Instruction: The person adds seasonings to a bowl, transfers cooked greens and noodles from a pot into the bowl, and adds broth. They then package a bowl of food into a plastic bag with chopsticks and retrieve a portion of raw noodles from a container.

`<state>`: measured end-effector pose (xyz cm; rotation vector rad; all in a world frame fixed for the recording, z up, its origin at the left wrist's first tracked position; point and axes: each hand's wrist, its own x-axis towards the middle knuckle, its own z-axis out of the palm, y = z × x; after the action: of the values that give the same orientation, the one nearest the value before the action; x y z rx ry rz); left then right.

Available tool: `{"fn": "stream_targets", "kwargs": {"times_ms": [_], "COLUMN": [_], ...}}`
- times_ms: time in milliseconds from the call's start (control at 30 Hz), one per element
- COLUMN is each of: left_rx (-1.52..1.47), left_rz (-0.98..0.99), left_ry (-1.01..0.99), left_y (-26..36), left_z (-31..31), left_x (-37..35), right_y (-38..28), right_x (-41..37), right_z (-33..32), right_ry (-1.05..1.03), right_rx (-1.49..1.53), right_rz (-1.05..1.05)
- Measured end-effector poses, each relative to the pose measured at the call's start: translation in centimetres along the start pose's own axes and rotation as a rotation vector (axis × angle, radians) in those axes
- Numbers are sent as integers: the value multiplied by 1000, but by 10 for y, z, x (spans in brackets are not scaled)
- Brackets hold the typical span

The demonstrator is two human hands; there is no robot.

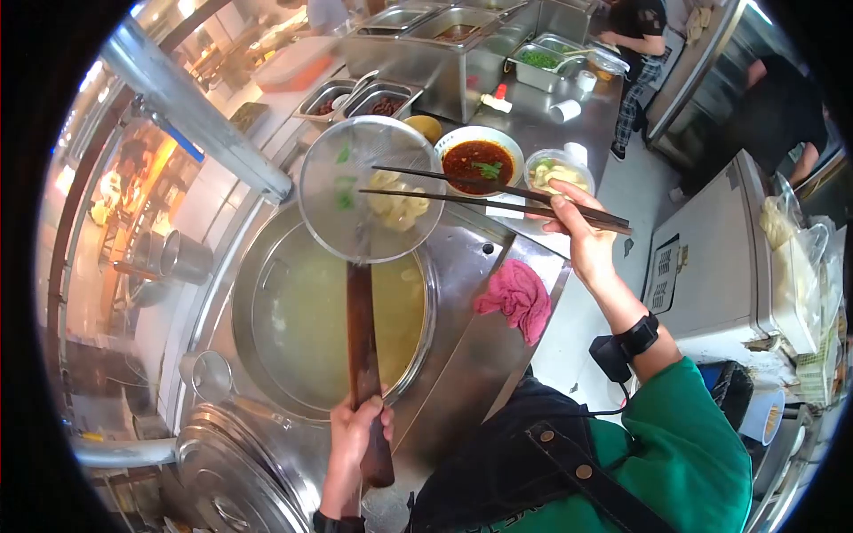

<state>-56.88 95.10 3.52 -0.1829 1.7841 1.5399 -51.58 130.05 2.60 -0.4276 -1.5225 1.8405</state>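
My left hand (354,435) is wrapped round the dark wooden handle of a mesh strainer (333,218), which is raised over the far side of a big pot of cloudy liquid (306,329). Pale dumplings (397,206) and a few green leaves lie in the mesh. A pair of long dark chopsticks (498,192) is gripped in my right hand (577,226), their tips over the strainer beside the dumplings. Just beyond the right hand stands a bowl of pale food (555,173). To its left is a white bowl of red sauce (477,166) topped with green leaves.
A pink cloth (517,300) lies on the steel counter right of the pot. Metal trays (384,99) and a tray of chopped greens (538,59) stand at the back. Stacked lids (233,480) are at lower left. Two people work at upper right, near a white appliance (711,266).
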Motion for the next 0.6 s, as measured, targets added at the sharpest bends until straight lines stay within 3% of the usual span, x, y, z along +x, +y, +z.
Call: {"fn": "stream_targets", "kwargs": {"times_ms": [133, 467, 600], "left_rx": [-17, 317, 602], "left_rz": [88, 347, 465], "left_ry": [-80, -103, 58], "left_y": [20, 28, 16], "left_z": [24, 50, 43], "left_x": [32, 82, 97], "right_y": [2, 8, 0], "right_x": [4, 1, -4], "right_z": [-22, -55, -58], "right_ry": [138, 284, 304], "right_rx": [-55, -89, -111], "right_rz": [-35, -73, -90]}}
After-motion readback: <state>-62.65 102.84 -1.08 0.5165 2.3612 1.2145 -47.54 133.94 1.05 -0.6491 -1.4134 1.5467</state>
